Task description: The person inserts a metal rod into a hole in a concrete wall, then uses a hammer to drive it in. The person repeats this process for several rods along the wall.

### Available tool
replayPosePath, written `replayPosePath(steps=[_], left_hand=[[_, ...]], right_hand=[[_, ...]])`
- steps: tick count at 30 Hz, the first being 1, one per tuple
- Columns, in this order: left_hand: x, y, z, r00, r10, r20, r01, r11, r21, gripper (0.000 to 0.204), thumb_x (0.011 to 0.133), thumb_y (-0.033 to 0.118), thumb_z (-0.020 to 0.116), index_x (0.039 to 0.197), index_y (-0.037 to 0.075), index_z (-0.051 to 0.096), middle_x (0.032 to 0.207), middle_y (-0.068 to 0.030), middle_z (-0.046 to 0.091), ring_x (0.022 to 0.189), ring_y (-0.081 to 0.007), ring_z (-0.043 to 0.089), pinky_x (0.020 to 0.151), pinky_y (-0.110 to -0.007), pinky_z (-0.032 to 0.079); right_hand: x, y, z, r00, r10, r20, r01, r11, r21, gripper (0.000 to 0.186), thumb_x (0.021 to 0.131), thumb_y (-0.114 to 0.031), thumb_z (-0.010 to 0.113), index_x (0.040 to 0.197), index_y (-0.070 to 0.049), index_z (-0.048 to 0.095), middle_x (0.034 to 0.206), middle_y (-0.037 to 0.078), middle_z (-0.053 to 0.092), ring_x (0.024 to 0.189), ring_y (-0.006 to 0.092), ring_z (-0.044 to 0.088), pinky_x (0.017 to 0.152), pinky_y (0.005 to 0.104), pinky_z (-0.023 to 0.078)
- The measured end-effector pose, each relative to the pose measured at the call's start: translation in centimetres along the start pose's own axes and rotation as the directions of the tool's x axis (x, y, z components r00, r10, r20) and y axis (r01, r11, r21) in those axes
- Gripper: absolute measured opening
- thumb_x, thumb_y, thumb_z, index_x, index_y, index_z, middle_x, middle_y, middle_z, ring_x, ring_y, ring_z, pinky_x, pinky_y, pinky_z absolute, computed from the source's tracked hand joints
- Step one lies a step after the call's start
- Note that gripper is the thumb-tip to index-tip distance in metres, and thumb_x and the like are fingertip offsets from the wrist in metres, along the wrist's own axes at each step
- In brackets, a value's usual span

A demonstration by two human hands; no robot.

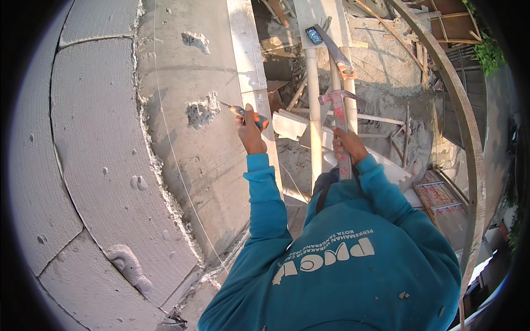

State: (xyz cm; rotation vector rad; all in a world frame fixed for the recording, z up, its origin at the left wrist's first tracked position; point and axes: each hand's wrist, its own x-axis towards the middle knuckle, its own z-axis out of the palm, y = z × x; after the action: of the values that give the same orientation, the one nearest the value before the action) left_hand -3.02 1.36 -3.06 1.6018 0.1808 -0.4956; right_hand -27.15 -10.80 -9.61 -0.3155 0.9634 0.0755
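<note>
- Against the grey concrete column (204, 138), taken here as the landmark, a wall of pale blocks (94, 165) lay to its left, and a thin taut string (165, 127) ran down the column's face.
- On the column's right half, a chipped, roughened patch (201, 110) showed, and the chisel (243, 112), with its orange grip, touched that patch with its tip.
- Just right of the patch, the left hand (249, 132) was clenched around the chisel's grip, fingers fully wrapped.
- Further right of the column, well apart from it, the right hand (346, 146) was clamped on the handle of a claw hammer (338, 118), its head raised upright and not touching the chisel.
- Beyond the hammer, pale pipes (313, 110) and scattered timber lay far below.
- As a judgement: a glancing blow could slide off the chisel's end onto the left knuckles; a slack grip could let either tool fall onto the site below; chips could fly up from the patch.
</note>
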Motion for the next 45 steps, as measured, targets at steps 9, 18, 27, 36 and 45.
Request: replayPosePath(steps=[9,18,27,36,45], left_hand=[[0.1,2.5,-1.6,0.987,-0.052,-0.151,0.018,0.975,-0.220,0.024,0.099,0.025,0.055,0.103,0.004,0.045,0.091,-0.0090,0.052,0.075,-0.0200,0.053,0.062,-0.035,0.049],[2.4,1.7,-0.5,0.999,0.019,0.045,-0.001,0.927,-0.376,0.028,0.100,0.017,0.052,0.115,-0.005,0.044,0.115,-0.0168,0.048,0.103,-0.0332,0.060,0.091,-0.049,0.056],[4.7,0.0,-0.1,0.999,0.044,-0.012,-0.046,0.937,-0.346,0.029,0.097,0.016,0.060,0.107,-0.002,0.041,0.110,-0.0172,0.055,0.103,-0.0336,0.063,0.087,-0.046,0.057],[6.6,-1.9,0.2,0.984,0.135,-0.117,-0.160,0.958,-0.238,0.033,0.090,0.013,0.067,0.099,0.001,0.038,0.101,-0.0192,0.058,0.086,-0.0254,0.064,0.075,-0.038,0.059],[7.0,-1.6,2.3,0.951,0.166,-0.262,-0.213,0.963,-0.163,0.035,0.088,0.014,0.069,0.102,-0.002,0.041,0.100,-0.0174,0.057,0.082,-0.0219,0.063,0.072,-0.037,0.059]], right_hand=[[1.8,-0.5,1.8,0.997,0.009,0.072,-0.011,0.999,0.037,0.027,0.094,-0.028,0.060,0.088,-0.008,0.043,0.063,-0.001,0.039,0.044,0.0101,0.040,0.039,0.0311,0.043],[0.8,-0.1,3.1,0.992,-0.018,0.129,0.011,0.998,0.058,0.029,0.095,-0.030,0.060,0.086,-0.007,0.044,0.061,-0.001,0.041,0.045,0.0104,0.042,0.039,0.0313,0.043],[-2.3,-2.8,8.7,0.932,-0.363,0.012,0.312,0.817,0.485,0.033,0.096,-0.036,0.059,0.085,-0.010,0.042,0.061,-0.001,0.038,0.045,0.0116,0.042,0.041,0.0313,0.041],[-0.2,1.7,10.3,0.913,0.048,0.405,-0.140,0.969,0.202,0.029,0.096,-0.032,0.058,0.084,-0.011,0.043,0.060,-0.003,0.036,0.043,0.0093,0.036,0.041,0.0295,0.036],[2.7,0.5,12.6,0.978,-0.194,-0.074,0.183,0.637,0.749,0.027,0.099,-0.030,0.051,0.082,-0.012,0.043,0.060,-0.005,0.034,0.044,0.0093,0.034,0.041,0.0298,0.034]])
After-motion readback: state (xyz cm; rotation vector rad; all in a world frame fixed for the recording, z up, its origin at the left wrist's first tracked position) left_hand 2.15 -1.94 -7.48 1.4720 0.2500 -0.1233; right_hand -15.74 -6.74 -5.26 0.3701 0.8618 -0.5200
